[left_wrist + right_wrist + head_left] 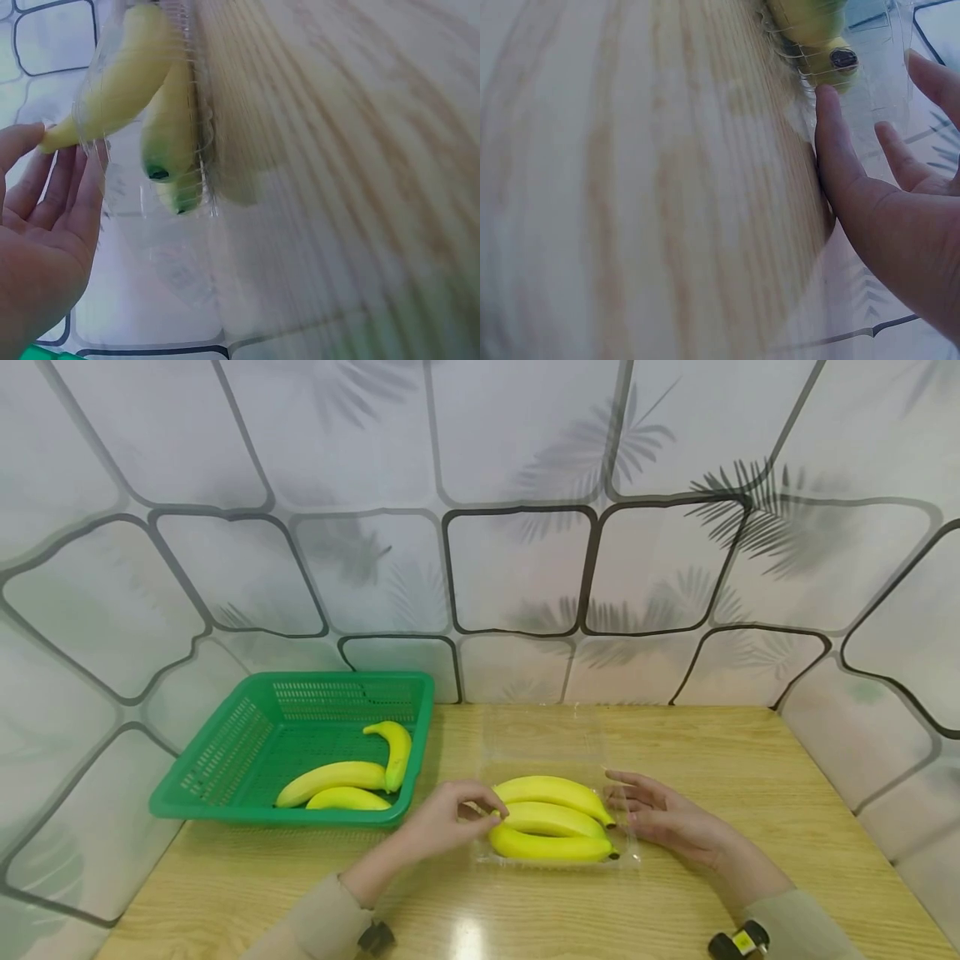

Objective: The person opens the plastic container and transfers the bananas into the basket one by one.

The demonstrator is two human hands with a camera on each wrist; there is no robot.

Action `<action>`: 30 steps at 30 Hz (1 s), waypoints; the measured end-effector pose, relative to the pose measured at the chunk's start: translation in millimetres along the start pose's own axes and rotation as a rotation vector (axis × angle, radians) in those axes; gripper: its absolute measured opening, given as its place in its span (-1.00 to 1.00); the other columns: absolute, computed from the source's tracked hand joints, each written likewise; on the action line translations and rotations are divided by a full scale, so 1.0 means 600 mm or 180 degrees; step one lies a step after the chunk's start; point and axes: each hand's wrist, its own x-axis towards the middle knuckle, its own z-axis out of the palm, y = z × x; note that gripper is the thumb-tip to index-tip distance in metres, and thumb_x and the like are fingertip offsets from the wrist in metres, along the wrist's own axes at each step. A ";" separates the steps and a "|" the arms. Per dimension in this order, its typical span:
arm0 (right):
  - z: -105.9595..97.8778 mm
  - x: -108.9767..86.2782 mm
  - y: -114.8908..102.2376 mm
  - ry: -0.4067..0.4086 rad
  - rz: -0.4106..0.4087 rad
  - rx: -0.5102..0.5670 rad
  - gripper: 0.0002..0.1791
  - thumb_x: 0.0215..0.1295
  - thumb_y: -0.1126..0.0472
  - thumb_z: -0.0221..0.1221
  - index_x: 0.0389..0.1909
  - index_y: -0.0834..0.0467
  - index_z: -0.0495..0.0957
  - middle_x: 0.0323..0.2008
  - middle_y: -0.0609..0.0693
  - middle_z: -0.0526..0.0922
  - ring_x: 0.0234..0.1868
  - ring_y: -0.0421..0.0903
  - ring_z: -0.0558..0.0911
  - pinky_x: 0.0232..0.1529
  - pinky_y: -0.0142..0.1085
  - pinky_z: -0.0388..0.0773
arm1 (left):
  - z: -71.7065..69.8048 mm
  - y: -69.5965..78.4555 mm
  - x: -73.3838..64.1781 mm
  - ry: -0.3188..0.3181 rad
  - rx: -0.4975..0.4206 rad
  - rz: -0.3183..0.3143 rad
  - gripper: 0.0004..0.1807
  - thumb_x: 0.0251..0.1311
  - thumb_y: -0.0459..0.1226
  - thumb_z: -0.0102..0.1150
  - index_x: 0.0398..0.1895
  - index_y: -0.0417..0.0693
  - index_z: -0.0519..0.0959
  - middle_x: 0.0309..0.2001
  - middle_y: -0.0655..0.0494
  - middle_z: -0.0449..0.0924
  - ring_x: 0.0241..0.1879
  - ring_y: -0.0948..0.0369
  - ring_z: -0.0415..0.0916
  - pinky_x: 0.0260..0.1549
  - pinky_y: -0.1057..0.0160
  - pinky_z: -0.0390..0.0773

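A clear plastic clamshell box (633, 858) lies on the table with its lid (542, 727) folded back toward the wall. Inside it are three yellow bananas (547, 819), side by side. My left hand (450, 817) is at the box's left side, and in the left wrist view its thumb and fingers pinch the narrow end of a banana (124, 94) that pokes past the box's edge. At the box's right side is my right hand (671, 820), fingers extended; its thumb (832, 135) rests right at the box wall near a dark banana tip.
To the left stands a green plastic basket (288, 817) with slotted walls, holding three more bananas (330, 781). A wood-grain table (697, 743) carries everything. Behind it rises a wall (517, 568) patterned with stone outlines and leaves.
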 end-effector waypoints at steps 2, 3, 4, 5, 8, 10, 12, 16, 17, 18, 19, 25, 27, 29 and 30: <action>0.000 0.000 0.001 0.0015 0.0008 -0.0015 -0.28 0.70 0.31 -0.07 0.74 -0.03 -0.06 0.60 0.10 0.13 0.41 -0.39 0.45 0.41 -0.34 0.56 | 0.001 0.002 0.001 0.0031 -0.0034 -0.0029 -0.87 0.43 -0.40 0.29 -0.07 -0.23 0.76 -0.03 -0.15 0.78 -0.07 0.32 0.67 -0.09 0.41 0.76; 0.000 0.001 0.002 0.0019 0.0005 -0.0023 -0.28 0.70 0.31 -0.07 0.74 -0.02 -0.06 0.61 0.13 0.11 0.41 -0.39 0.45 0.40 -0.34 0.56 | 0.001 0.004 0.001 0.0042 -0.0054 -0.0041 -0.87 0.43 -0.39 0.29 -0.07 -0.23 0.76 -0.03 -0.15 0.78 -0.08 0.33 0.66 -0.11 0.41 0.76; -0.001 0.001 0.003 0.0028 0.0004 -0.0027 -0.28 0.70 0.31 -0.06 0.74 -0.02 -0.06 0.61 0.14 0.11 0.41 -0.39 0.45 0.40 -0.33 0.56 | 0.001 0.006 0.001 0.0051 -0.0075 -0.0053 -0.87 0.44 -0.39 0.29 -0.07 -0.23 0.76 -0.03 -0.15 0.78 -0.09 0.35 0.65 -0.12 0.40 0.76; -0.001 0.001 0.003 0.0031 0.0003 -0.0029 -0.28 0.70 0.31 -0.06 0.74 -0.02 -0.05 0.62 0.16 0.11 0.40 -0.39 0.45 0.40 -0.33 0.57 | 0.001 0.008 0.002 0.0059 -0.0085 -0.0053 -0.87 0.43 -0.39 0.29 -0.07 -0.23 0.76 -0.03 -0.15 0.78 -0.10 0.36 0.65 -0.13 0.39 0.77; -0.001 0.002 0.004 0.0045 0.0012 -0.0019 -0.28 0.69 0.31 -0.05 0.74 -0.04 -0.03 0.60 0.12 0.14 0.40 -0.39 0.46 0.40 -0.32 0.57 | -0.001 0.016 0.003 0.0082 -0.0094 -0.0041 -0.87 0.43 -0.38 0.30 -0.07 -0.23 0.76 -0.04 -0.15 0.78 -0.12 0.40 0.62 -0.16 0.37 0.77; -0.001 0.002 0.003 0.0050 0.0020 -0.0004 -0.28 0.69 0.31 -0.04 0.74 -0.05 -0.02 0.59 0.06 0.17 0.40 -0.39 0.46 0.40 -0.32 0.57 | -0.002 0.021 0.003 0.0104 -0.0096 -0.0043 -0.87 0.43 -0.37 0.31 -0.07 -0.22 0.77 -0.05 -0.14 0.79 -0.13 0.42 0.60 -0.17 0.38 0.76; -0.001 0.002 0.003 0.0043 0.0021 0.0007 -0.27 0.69 0.31 -0.04 0.74 -0.04 -0.04 0.58 0.03 0.19 0.40 -0.39 0.46 0.40 -0.32 0.57 | -0.005 0.026 0.004 0.0132 -0.0079 -0.0038 -0.87 0.43 -0.36 0.31 -0.07 -0.21 0.77 -0.07 -0.13 0.79 -0.14 0.43 0.59 -0.19 0.38 0.75; 0.000 0.002 0.002 0.0033 0.0016 0.0013 -0.27 0.69 0.31 -0.05 0.74 -0.02 -0.06 0.59 0.08 0.17 0.41 -0.39 0.46 0.40 -0.31 0.57 | -0.013 0.033 0.007 0.0193 -0.0077 -0.0058 -0.86 0.44 -0.34 0.30 -0.06 -0.19 0.77 -0.09 -0.14 0.78 -0.16 0.44 0.60 -0.22 0.39 0.74; 0.000 0.002 0.002 0.0030 0.0015 0.0010 -0.27 0.70 0.31 -0.05 0.74 -0.02 -0.07 0.60 0.10 0.15 0.41 -0.39 0.46 0.40 -0.31 0.57 | -0.016 0.034 0.007 0.0207 -0.0085 -0.0065 -0.86 0.45 -0.34 0.30 -0.06 -0.19 0.77 -0.10 -0.14 0.78 -0.17 0.44 0.60 -0.23 0.39 0.74; 0.000 0.002 0.002 0.0029 0.0013 0.0006 -0.26 0.70 0.31 -0.05 0.74 -0.02 -0.07 0.61 0.12 0.13 0.41 -0.39 0.46 0.41 -0.30 0.57 | -0.018 0.034 0.008 0.0216 -0.0101 -0.0072 -0.86 0.45 -0.35 0.30 -0.05 -0.21 0.77 -0.10 -0.16 0.78 -0.18 0.45 0.61 -0.24 0.39 0.75; 0.000 0.001 0.002 0.0031 0.0012 -0.0003 -0.26 0.70 0.31 -0.05 0.74 -0.02 -0.07 0.62 0.16 0.10 0.41 -0.39 0.45 0.41 -0.30 0.57 | -0.020 0.035 0.008 0.0228 -0.0133 -0.0087 -0.85 0.45 -0.35 0.29 -0.05 -0.22 0.76 -0.10 -0.16 0.78 -0.21 0.44 0.61 -0.25 0.39 0.75; 0.001 0.002 0.001 0.0048 0.0016 -0.0016 -0.26 0.69 0.30 -0.04 0.75 -0.01 -0.08 0.66 0.33 -0.04 0.41 -0.39 0.45 0.41 -0.29 0.58 | -0.032 0.038 0.008 0.0285 -0.0316 -0.0175 -0.81 0.47 -0.36 0.27 -0.03 -0.33 0.74 -0.06 -0.29 0.76 -0.29 0.42 0.65 -0.23 0.26 0.81; 0.002 0.002 0.001 0.0049 0.0020 -0.0010 -0.26 0.69 0.31 -0.04 0.75 -0.02 -0.08 0.66 0.39 -0.11 0.41 -0.39 0.45 0.41 -0.29 0.58 | -0.035 0.040 0.007 0.0319 -0.0449 -0.0268 -0.80 0.48 -0.37 0.26 -0.01 -0.35 0.73 -0.01 -0.36 0.74 -0.29 0.41 0.66 -0.21 0.27 0.80; 0.002 0.002 0.001 0.0041 0.0022 -0.0017 -0.26 0.70 0.30 -0.05 0.75 -0.02 -0.09 0.66 0.44 -0.18 0.41 -0.39 0.45 0.41 -0.29 0.57 | -0.038 0.041 0.006 0.0345 -0.0610 -0.0332 -0.78 0.48 -0.37 0.24 0.00 -0.41 0.71 0.02 -0.44 0.71 -0.29 0.40 0.66 -0.20 0.32 0.79; 0.002 0.002 0.000 0.0040 0.0023 -0.0022 -0.26 0.70 0.30 -0.06 0.75 -0.02 -0.10 0.66 0.46 -0.20 0.40 -0.39 0.45 0.41 -0.29 0.57 | -0.040 0.042 0.006 0.0363 -0.0693 -0.0375 -0.77 0.49 -0.37 0.24 0.01 -0.42 0.71 0.03 -0.45 0.71 -0.29 0.39 0.66 -0.19 0.34 0.77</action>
